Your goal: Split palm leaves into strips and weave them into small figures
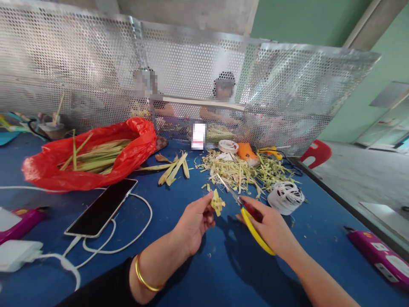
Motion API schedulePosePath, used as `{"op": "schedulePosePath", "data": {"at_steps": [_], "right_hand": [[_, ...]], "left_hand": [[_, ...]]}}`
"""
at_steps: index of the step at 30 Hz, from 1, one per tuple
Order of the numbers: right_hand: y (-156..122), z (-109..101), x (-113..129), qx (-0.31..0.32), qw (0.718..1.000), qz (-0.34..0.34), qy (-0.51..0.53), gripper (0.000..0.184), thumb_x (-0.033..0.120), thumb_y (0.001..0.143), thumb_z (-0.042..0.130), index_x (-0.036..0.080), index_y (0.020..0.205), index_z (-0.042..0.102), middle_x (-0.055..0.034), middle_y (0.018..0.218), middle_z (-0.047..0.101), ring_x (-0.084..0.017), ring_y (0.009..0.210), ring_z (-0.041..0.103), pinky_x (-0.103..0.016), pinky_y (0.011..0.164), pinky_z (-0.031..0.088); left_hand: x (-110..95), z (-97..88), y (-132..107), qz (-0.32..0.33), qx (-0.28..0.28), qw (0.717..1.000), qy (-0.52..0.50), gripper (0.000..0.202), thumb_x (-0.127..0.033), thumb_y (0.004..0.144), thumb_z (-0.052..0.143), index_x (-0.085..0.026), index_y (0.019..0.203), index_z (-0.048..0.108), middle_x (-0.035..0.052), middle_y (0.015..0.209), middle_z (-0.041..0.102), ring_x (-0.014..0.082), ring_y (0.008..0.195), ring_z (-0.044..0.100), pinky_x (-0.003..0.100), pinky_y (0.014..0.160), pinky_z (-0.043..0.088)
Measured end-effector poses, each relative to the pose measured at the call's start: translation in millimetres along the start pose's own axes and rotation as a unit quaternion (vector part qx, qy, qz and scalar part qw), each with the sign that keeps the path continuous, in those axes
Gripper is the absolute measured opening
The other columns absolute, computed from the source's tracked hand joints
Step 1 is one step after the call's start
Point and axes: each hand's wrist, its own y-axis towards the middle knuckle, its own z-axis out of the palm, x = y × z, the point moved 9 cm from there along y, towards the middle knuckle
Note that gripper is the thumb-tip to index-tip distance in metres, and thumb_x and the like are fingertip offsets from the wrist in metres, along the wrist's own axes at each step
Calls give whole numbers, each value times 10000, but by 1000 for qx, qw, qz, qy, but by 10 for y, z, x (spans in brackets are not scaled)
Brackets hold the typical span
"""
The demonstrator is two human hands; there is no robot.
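Between its fingertips my left hand [195, 219] pinches a small piece woven from pale yellow-green leaf strips [217, 203]; its fingers are closed on it above the blue table. My right hand [266, 219] is wrapped round the yellow handles of a pair of scissors [255, 232]. Their blades point up and left toward a pile of cut leaf scraps [233, 172], and the blades are apart from the woven piece. Right of the scissors sits a roll of white string [285, 198]. Several loose leaf strips [174, 169] lie farther back.
A red plastic bag [47, 170] of long leaves stands at left, with a phone [104, 209] and white cable before it. Tape [228, 146] and an orange packet [247, 152] sit by the scraps. A perforated metal screen [194, 59] closes the back; people sit behind it. Purple power strip [380, 256] at right.
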Motion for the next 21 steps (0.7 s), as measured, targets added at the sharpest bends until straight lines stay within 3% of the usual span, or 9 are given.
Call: {"op": "schedulePosePath", "data": {"at_steps": [4, 7, 10, 16, 19, 21], "right_hand": [[-18, 146, 12, 67, 978, 7, 198, 614, 513, 716, 659, 163, 1205, 533, -2, 750, 588, -142, 623, 556, -269, 610, 490], [-64, 225, 84, 107, 960, -9, 258, 637, 555, 710, 657, 184, 1208, 514, 5, 752, 530, -134, 653, 523, -249, 613, 473], [-74, 230, 92, 111, 959, -23, 258, 617, 529, 700, 688, 198, 1194, 521, 9, 753, 509, -133, 673, 495, -231, 616, 448], [-27, 156, 53, 80, 966, -18, 243, 550, 448, 707, 710, 182, 1156, 536, 19, 739, 494, -121, 652, 450, -227, 616, 417], [-33, 133, 61, 72, 969, -7, 236, 544, 437, 701, 710, 176, 1145, 536, 18, 741, 498, -127, 659, 465, -237, 634, 433], [-39, 127, 57, 67, 974, 2, 217, 537, 430, 699, 704, 176, 1141, 536, 18, 737, 504, -134, 663, 481, -245, 647, 445]], "left_hand": [[5, 11, -16, -13, -8, 1000, 17, 261, -389, 782, 645, -129, 775, 618, 27, 671, 628, 112, 567, 621, 195, 524, 474], [-5, 62, -34, -29, 10, 999, 17, 248, -370, 845, 564, -127, 832, 612, 63, 781, 675, 145, 614, 661, 216, 507, 486], [-47, 89, -34, -27, 27, 999, 35, 274, -381, 856, 553, -113, 852, 608, 82, 835, 688, 111, 571, 633, 190, 454, 451], [-75, -14, 11, -31, -3, 998, 57, 318, -430, 814, 607, -124, 901, 604, 30, 767, 667, 52, 484, 537, 145, 378, 342], [-76, -27, 12, -44, -2, 998, 45, 324, -431, 842, 564, -117, 912, 600, 44, 794, 667, 63, 505, 551, 157, 404, 387], [-75, -13, -1, -60, 4, 998, 26, 337, -422, 885, 486, -105, 925, 594, 78, 826, 673, 101, 575, 606, 197, 496, 478]]}}
